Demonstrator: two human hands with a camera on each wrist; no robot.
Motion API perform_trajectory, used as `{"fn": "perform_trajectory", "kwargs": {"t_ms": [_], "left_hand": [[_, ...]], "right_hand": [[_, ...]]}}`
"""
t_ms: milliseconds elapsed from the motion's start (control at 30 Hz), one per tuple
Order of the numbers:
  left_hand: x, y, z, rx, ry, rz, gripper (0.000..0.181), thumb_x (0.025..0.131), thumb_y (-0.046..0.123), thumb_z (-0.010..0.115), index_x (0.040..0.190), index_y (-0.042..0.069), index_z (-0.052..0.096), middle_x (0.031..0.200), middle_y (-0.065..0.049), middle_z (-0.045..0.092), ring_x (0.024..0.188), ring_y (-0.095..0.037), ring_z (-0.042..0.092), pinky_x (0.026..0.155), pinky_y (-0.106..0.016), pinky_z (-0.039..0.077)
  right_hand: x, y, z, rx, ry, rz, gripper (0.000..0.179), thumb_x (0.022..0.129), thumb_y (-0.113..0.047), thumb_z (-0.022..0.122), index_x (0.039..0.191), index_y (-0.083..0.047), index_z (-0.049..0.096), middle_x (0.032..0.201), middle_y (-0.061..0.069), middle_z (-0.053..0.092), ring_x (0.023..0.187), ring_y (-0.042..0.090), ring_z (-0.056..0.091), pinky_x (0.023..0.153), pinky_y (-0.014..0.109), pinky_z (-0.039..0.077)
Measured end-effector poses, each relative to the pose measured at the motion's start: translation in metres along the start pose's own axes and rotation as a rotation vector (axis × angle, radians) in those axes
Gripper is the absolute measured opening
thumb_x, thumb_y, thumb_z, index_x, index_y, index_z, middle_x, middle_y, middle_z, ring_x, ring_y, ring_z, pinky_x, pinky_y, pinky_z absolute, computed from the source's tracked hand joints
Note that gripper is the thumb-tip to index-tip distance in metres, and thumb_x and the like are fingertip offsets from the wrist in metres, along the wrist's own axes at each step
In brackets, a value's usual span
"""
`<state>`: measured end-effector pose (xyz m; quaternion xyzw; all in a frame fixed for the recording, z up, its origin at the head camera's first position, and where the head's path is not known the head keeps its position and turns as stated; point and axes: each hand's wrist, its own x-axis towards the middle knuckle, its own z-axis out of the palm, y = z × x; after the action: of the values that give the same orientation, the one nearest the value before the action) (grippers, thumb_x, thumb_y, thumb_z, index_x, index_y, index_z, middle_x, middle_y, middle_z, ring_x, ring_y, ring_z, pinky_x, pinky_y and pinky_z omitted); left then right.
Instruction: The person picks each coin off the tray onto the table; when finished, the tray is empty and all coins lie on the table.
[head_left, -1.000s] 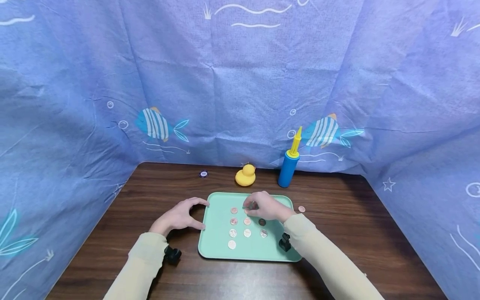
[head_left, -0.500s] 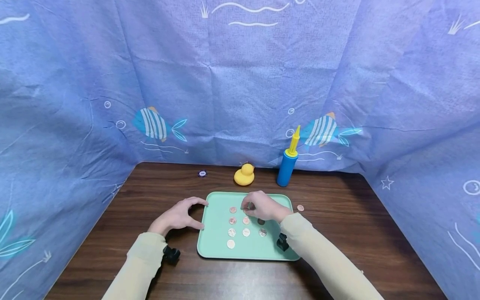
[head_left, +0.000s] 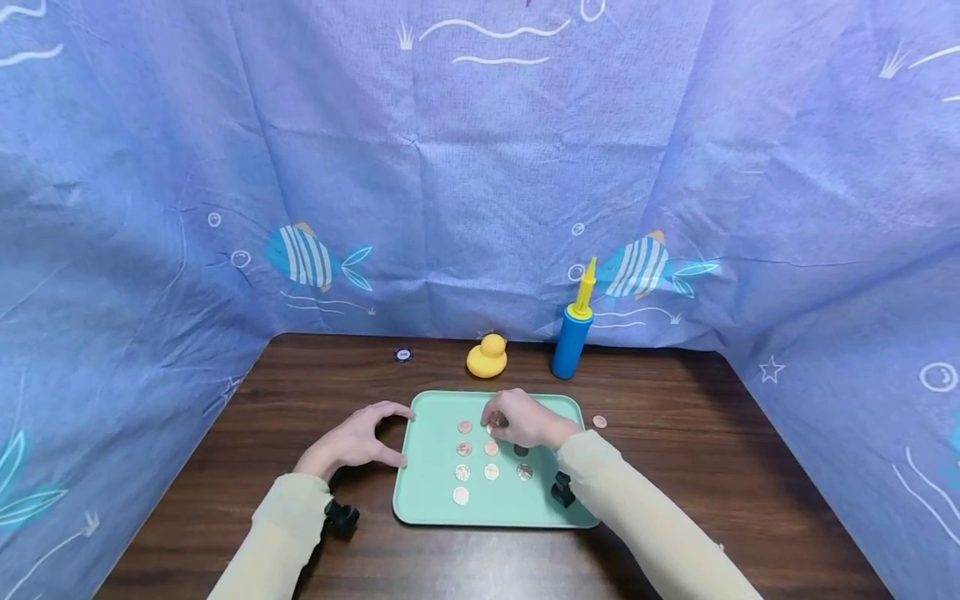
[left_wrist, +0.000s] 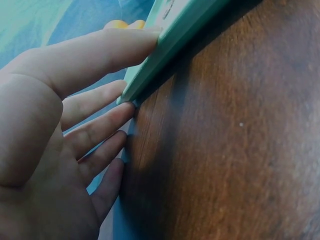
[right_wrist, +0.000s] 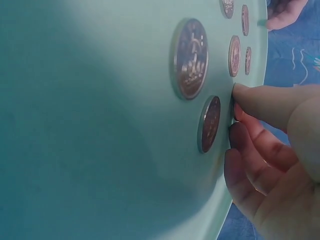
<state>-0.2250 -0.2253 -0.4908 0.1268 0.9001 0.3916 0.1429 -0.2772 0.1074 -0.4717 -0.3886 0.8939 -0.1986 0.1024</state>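
Note:
In the head view a mint-green tray carries several coins in rows, among them a silvery coin at the near left. My right hand is over the tray's far half, pinching a coppery coin low at the tray's surface. The right wrist view shows that thumb and forefinger at the coin's edge, partly hiding it. A dark coin and a larger silvery coin lie close by. My left hand has its fingers spread, thumb and fingertips touching the tray's left rim.
A yellow rubber duck and a blue hand pump with a yellow nozzle stand behind the tray. A poker chip lies at the back left, and a loose coin right of the tray. A blue fish-patterned cloth hangs behind the table.
The head view has shifted slightly. My right fingers stay at the same coin, and my left hand keeps its place at the tray's left rim.

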Motion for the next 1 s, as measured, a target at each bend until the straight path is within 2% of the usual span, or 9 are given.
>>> {"fn": "perform_trajectory", "kwargs": {"t_ms": [367, 533, 700, 1000], "left_hand": [[-0.002, 0.001, -0.001, 0.002, -0.001, -0.003, 0.070, 0.075, 0.027, 0.097, 0.138, 0.025, 0.066, 0.155, -0.010, 0.051, 0.147, -0.038, 0.041, 0.115, -0.064, 0.038], [-0.001, 0.000, 0.000, 0.004, 0.002, 0.001, 0.070, 0.075, 0.027, 0.097, 0.137, 0.025, 0.066, 0.155, -0.010, 0.051, 0.146, -0.037, 0.042, 0.115, -0.063, 0.039], [-0.002, 0.000, 0.002, 0.012, 0.000, -0.001, 0.070, 0.075, 0.028, 0.097, 0.137, 0.025, 0.066, 0.154, -0.009, 0.052, 0.146, -0.037, 0.043, 0.115, -0.063, 0.039], [-0.002, 0.001, 0.000, 0.004, 0.000, 0.003, 0.070, 0.076, 0.027, 0.097, 0.138, 0.025, 0.065, 0.155, -0.011, 0.051, 0.147, -0.039, 0.042, 0.115, -0.064, 0.038]], "right_hand": [[-0.005, -0.001, 0.002, 0.021, 0.062, -0.037, 0.013, 0.096, -0.004, 0.077, 0.106, -0.011, 0.081, 0.101, -0.001, 0.075, 0.090, 0.015, 0.062, 0.078, 0.027, 0.054], [-0.006, 0.003, 0.003, 0.060, 0.068, -0.043, 0.010, 0.097, -0.005, 0.076, 0.103, -0.012, 0.081, 0.099, 0.000, 0.077, 0.087, 0.010, 0.066, 0.079, 0.027, 0.057], [-0.011, 0.009, 0.002, 0.111, 0.063, -0.041, 0.007, 0.098, -0.008, 0.076, 0.097, -0.014, 0.080, 0.092, -0.007, 0.075, 0.085, 0.005, 0.066, 0.079, 0.027, 0.058], [-0.026, 0.015, -0.008, 0.196, 0.085, 0.016, 0.007, 0.097, -0.013, 0.078, 0.093, -0.018, 0.078, 0.086, -0.011, 0.072, 0.082, 0.008, 0.063, 0.078, 0.029, 0.056]]}}
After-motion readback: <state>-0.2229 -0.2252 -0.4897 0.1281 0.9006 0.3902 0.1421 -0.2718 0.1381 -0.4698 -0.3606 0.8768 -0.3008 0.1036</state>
